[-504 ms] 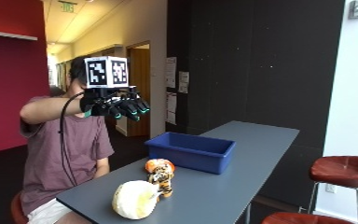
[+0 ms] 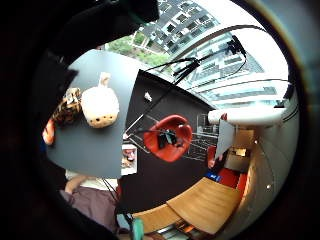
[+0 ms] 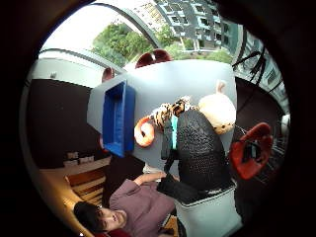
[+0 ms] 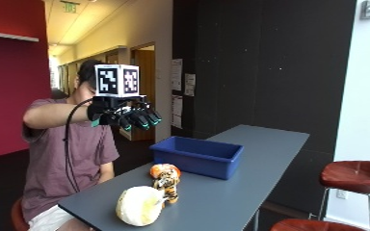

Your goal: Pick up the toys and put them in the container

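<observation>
In the outside view my gloved right hand (image 4: 125,116) hangs in the air well above the near end of the grey table (image 4: 256,154), fingers relaxed and holding nothing. Below it stand a striped tiger toy (image 4: 166,184), an orange ring toy (image 4: 155,170) just behind it, and a round cream plush toy (image 4: 138,206) at the near table edge. The blue container (image 4: 198,156) sits past the toys, with nothing visible in it. From the thumb side palm view, a gloved finger (image 3: 200,148) covers part of the tiger (image 3: 168,112), beside the ring (image 3: 144,132), plush (image 3: 218,111) and container (image 3: 116,118).
Red-brown stools (image 4: 357,174) stand on the far side of the table; one (image 2: 168,137) shows beside the table edge in the little finger side palm view. The table's far half (image 4: 275,139) is bare. A dark wall runs behind the table.
My raised hand has dropped slightly and drifted a little toward the container. The toys and container have not moved.
</observation>
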A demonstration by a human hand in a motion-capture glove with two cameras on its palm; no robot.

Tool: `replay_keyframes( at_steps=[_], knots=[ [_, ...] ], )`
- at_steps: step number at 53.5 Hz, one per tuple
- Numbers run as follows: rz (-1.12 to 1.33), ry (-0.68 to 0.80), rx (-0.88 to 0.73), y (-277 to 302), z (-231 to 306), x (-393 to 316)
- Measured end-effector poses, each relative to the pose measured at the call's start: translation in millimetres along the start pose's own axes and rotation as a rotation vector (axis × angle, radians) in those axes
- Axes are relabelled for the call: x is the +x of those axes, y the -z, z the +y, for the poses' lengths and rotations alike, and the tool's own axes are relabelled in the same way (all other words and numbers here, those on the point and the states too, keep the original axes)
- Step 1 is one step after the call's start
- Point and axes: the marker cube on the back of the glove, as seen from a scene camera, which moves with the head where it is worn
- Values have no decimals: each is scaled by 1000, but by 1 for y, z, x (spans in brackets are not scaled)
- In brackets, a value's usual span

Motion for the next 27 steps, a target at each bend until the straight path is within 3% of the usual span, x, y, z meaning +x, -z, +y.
replay_keyframes(
  at_steps=[15, 27],
  knots=[
    [-50, -42, -66, -20, -19, 6],
    [-69, -70, -235, -85, -41, 16]
  ],
)
